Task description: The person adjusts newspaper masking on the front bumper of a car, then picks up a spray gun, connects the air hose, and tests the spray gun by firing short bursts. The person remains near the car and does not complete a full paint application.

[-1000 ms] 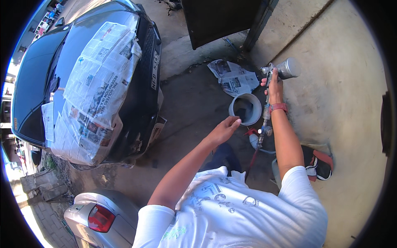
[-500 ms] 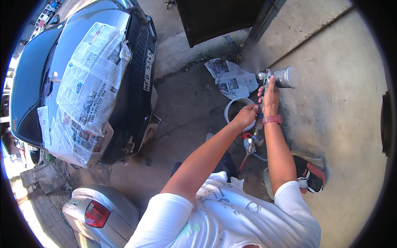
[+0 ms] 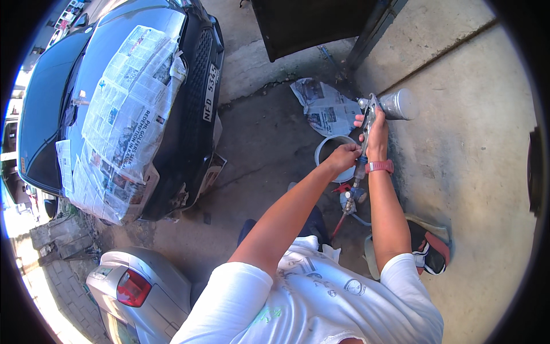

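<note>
Head view: spray gun [image 3: 392, 106] over dark floor [image 3: 258, 143] beside pale wall [image 3: 458, 149].

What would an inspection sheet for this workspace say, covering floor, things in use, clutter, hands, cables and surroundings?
Surface: dark, stained-looking floor.
Things in use: spray gun with a silvery cup.
Clutter: loose newspaper and pale bucket on the floor; dark-and-red bundle at the right, exact kind unclear.
Right hand: wrapped around the spray gun's handle.
Left hand: fingertips at the handle's lower end; grip unclear.
Cables and hoses: red hose below the gun's fittings; electric cables, nothing seen.
Surroundings: dark car partly covered with newspaper sheets; silver car with a red tail light.
</note>
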Available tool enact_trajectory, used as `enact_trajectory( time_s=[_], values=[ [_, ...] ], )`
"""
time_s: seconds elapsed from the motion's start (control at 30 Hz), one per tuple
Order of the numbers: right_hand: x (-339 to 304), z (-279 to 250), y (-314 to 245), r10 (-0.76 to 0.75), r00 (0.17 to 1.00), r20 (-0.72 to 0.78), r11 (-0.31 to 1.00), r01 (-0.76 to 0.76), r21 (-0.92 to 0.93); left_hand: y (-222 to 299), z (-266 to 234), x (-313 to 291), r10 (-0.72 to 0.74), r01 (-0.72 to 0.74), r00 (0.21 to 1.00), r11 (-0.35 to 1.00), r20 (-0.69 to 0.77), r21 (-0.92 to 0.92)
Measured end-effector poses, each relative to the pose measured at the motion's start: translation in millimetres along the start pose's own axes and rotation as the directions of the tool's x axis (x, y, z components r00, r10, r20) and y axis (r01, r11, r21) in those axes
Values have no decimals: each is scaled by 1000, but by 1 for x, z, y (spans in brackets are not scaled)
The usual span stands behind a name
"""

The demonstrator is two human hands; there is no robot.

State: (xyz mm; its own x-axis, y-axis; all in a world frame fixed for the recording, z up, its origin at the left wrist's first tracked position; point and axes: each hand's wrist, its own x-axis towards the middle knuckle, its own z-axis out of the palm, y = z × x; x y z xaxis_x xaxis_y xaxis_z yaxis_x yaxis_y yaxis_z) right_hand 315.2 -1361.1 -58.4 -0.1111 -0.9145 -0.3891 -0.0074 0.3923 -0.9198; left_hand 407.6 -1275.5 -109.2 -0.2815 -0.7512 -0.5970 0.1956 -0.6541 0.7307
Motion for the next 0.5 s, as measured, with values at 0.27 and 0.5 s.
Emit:
enact_trajectory(
  time_s=[0.27, 0.5],
  values=[
    [-4, 2, -3, -12, 997, -76, 994, 4, -106, -7, 1, 9, -10, 10, 999, 1000, -32, 5],
    [-7, 1, -2, 22, 998, -62, 972, -36, -232, -8, 1, 4, -6, 5, 1000, 998, -15, -60]
  ],
)
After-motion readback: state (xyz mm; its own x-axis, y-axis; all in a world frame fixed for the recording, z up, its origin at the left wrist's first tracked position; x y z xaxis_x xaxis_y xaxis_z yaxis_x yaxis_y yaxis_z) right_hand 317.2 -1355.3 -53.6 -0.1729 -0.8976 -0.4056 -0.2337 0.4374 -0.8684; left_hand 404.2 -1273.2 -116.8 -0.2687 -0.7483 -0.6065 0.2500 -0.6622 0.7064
